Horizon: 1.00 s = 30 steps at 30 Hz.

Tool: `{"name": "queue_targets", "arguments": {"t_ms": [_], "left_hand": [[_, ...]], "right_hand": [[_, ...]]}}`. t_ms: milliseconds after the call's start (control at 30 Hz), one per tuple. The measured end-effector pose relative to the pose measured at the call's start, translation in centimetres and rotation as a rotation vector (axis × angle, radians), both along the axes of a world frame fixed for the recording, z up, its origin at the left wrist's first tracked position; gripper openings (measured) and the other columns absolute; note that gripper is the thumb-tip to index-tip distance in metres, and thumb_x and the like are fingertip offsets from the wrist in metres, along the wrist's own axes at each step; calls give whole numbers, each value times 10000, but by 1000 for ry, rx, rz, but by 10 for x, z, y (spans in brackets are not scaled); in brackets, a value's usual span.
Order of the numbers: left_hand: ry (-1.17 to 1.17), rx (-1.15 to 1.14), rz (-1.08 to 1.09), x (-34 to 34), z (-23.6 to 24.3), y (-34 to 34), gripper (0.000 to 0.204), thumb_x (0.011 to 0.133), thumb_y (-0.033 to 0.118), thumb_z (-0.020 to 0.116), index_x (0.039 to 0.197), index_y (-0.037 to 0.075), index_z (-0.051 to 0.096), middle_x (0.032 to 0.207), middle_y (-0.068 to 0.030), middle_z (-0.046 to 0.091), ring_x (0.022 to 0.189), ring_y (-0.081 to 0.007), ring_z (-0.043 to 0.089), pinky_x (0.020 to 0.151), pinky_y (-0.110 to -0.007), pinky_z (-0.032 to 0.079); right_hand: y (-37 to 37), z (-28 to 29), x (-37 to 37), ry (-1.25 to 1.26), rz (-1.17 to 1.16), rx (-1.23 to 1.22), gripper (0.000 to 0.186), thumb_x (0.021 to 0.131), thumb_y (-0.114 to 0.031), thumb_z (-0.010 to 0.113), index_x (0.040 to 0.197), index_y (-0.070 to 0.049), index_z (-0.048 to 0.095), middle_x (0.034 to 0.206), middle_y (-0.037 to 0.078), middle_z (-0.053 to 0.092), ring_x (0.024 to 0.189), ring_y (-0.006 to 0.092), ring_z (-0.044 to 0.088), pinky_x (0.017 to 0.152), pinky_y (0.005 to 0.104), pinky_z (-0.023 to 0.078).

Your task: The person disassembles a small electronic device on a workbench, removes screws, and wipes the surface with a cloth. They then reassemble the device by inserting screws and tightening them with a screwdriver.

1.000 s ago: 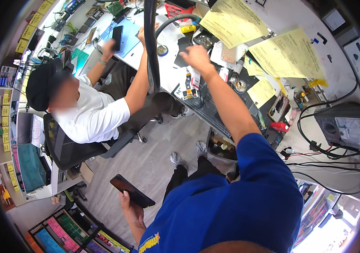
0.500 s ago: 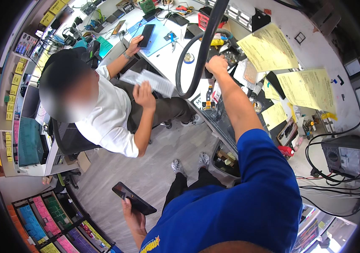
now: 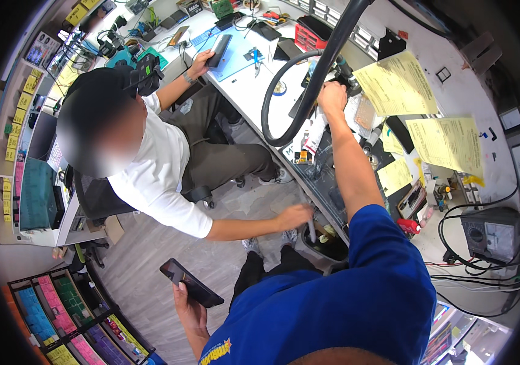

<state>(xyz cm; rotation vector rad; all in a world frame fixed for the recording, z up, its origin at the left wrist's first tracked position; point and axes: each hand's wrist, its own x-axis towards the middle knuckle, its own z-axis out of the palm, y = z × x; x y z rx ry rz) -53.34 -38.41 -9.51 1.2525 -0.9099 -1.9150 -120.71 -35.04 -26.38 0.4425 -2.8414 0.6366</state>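
My left hand (image 3: 191, 309) is closed round a dark smartphone (image 3: 194, 286), held low over the floor with its screen facing up. My right arm stretches far forward over the workbench (image 3: 333, 188). At its end, my right hand (image 3: 333, 97) is curled among the tools, beside a clear plastic tray (image 3: 366, 114) and below a black hose (image 3: 311, 79). Its fingertips are largely hidden, and I cannot make out what they hold. A dark flat piece (image 3: 300, 108) lies just left of that hand.
A seated co-worker (image 3: 156, 176) on the left holds another phone (image 3: 219, 50); their other hand (image 3: 296, 216) is above a bin (image 3: 327, 243) with a pale wrapper. Yellow paper sheets (image 3: 397, 82), a multimeter (image 3: 494, 234) and cables are on the right. Coloured drawers (image 3: 65, 307) stand lower left.
The co-worker's near hand has swung from their lap, where it held a clear wrapper, down to the bin. My right hand has shifted slightly right. My left hand keeps the phone.
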Motion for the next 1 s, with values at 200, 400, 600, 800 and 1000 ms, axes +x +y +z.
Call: {"name": "queue_targets", "arguments": {"t_ms": [200, 400, 600, 800, 1000], "left_hand": [[-3, 14, -8, 5, -5, -3, 453, 1064, 289, 691, 1467, 125, 567, 1192, 33, 689, 1089, -111, 646, 994, -332, 497], [-36, 18, -61, 14, -11, -9, 479, 1056, 315, 705, 1473, 125, 565, 1213, 11, 689, 1126, -126, 633, 1020, -351, 481], [-96, 26, -163, -7, -6, -25, 553, 1060, 325, 699, 1537, 115, 516, 1339, -12, 657, 1221, -160, 612, 1090, -368, 452], [-45, -109, -715, -109, -3, -37, 649, 1021, 296, 733, 1553, 30, 474, 1397, -60, 620, 1252, -171, 596, 1106, -348, 448], [217, -650, -1331, -200, 3, -6, 191, 947, 46, 740, 1103, 84, 637, 1101, -33, 674, 1024, -138, 624, 1001, -303, 453]], "right_hand": [[-9, -32, -22, -299, 20, -332, 368, 1009, -345, 580, 1135, -80, 804, 1152, 222, 766, 1116, 425, 715, 985, 513, 547], [-35, -36, -35, -573, -34, -307, 412, 976, -361, 631, 1154, -18, 774, 1231, 219, 749, 1170, 391, 708, 1011, 477, 555], [76, 21, 44, -377, -24, -717, 414, 971, -420, 698, 1181, -75, 789, 992, 144, 805, 861, 286, 759, 813, 392, 577], [191, 65, 268, -866, 110, -877, 399, 1054, -429, 641, 1095, -59, 785, 899, 17, 768, 741, 99, 663, 672, 301, 512], [226, 135, 442, -1263, 69, -1198, 981, 1023, -833, 332, 1073, 35, 787, 920, 153, 800, 785, 203, 747, 740, 322, 578]]}}
